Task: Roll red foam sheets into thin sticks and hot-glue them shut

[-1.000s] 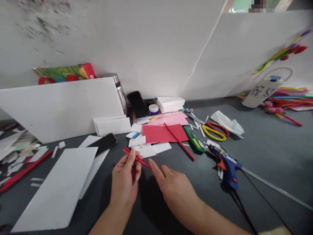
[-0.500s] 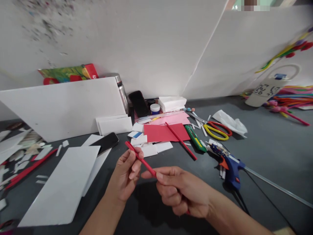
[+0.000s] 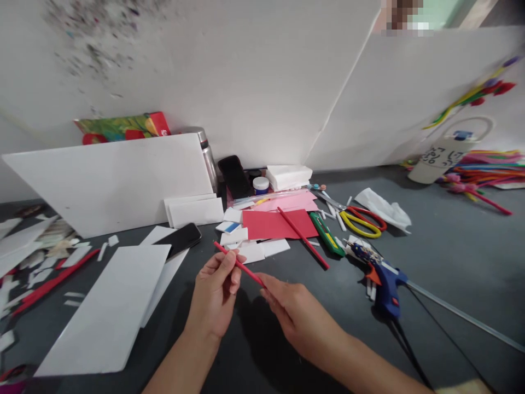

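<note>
A thin red paper stick (image 3: 240, 266) is held between both hands above the dark table (image 3: 451, 257). My left hand (image 3: 215, 295) pinches its left part between thumb and fingers. My right hand (image 3: 293, 314) grips its right end with the fingertips. Beyond the hands lie a red paper sheet (image 3: 268, 224), another long red stick (image 3: 303, 238) across it, and small white foam pieces (image 3: 250, 250).
A blue glue gun (image 3: 383, 279) with its cord lies right of the hands. Yellow-and-red scissors (image 3: 363, 221), a green cutter (image 3: 327, 233), a black phone (image 3: 180, 239), white foam boards (image 3: 102, 306) and a large white board (image 3: 110, 183) lie around. Colourful sticks (image 3: 488, 169) at far right.
My right hand has opened from a fist-like grip and lowered, now holding the stick's end with its fingertips. The stick sits a little lower and flatter. The view has shifted slightly.
</note>
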Demonstrator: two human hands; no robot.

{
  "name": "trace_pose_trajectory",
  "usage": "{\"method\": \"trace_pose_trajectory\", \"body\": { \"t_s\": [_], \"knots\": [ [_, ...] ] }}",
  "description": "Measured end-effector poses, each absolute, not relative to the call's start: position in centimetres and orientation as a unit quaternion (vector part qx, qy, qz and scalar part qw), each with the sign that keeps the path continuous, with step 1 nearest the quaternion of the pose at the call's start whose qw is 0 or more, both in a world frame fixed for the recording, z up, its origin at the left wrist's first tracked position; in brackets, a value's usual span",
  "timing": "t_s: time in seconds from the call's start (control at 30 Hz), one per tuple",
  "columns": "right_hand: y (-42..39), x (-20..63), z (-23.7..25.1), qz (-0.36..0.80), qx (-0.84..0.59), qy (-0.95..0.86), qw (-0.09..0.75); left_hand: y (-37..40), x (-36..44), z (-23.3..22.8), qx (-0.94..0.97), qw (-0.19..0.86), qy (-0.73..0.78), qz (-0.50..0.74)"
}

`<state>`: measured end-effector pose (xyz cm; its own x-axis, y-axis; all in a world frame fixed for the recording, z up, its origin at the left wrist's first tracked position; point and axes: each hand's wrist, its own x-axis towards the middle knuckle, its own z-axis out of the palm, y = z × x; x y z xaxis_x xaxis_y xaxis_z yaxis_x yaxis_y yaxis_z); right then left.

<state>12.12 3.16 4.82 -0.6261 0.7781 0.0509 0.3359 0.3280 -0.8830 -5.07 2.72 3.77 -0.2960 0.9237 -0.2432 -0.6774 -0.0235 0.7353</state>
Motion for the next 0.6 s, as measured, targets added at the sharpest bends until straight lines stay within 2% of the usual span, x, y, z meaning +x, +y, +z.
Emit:
{"method": "trace_pose_trajectory", "body": {
  "t_s": [0.1,0.2,0.27,0.33,0.4,0.47,0.53,0.6],
  "knots": [
    [3.1,12.1,5.3,0.616,-0.342,-0.673,0.223,2.7,-5.6,3.6,0.174,0.588,0.397,0.683],
    [3.4,12.4,6.0,0.837,-0.277,-0.445,0.159,2.6,-5.9,3.7,0.191,0.61,0.396,0.659],
    [3.8,12.9,6.3,0.917,-0.207,-0.323,0.11,2.5,-5.9,3.9,0.203,0.625,0.395,0.642],
    [4.2,13.2,6.3,0.948,-0.15,-0.27,0.076,2.3,-5.8,4.0,0.214,0.633,0.395,0.631],
    [4.5,13.2,6.1,0.946,-0.148,-0.28,0.074,2.3,-5.6,4.1,0.222,0.628,0.4,0.629],
    [4.4,13.0,5.7,0.903,-0.212,-0.356,0.111,2.4,-5.3,4.1,0.223,0.615,0.408,0.637],
    [4.2,12.7,5.3,0.793,-0.3,-0.501,0.172,2.4,-4.9,4.0,0.221,0.6,0.42,0.644],
    [3.9,12.4,5.0,0.627,-0.359,-0.66,0.205,2.3,-4.6,3.8,0.225,0.579,0.441,0.648]
  ]
}}
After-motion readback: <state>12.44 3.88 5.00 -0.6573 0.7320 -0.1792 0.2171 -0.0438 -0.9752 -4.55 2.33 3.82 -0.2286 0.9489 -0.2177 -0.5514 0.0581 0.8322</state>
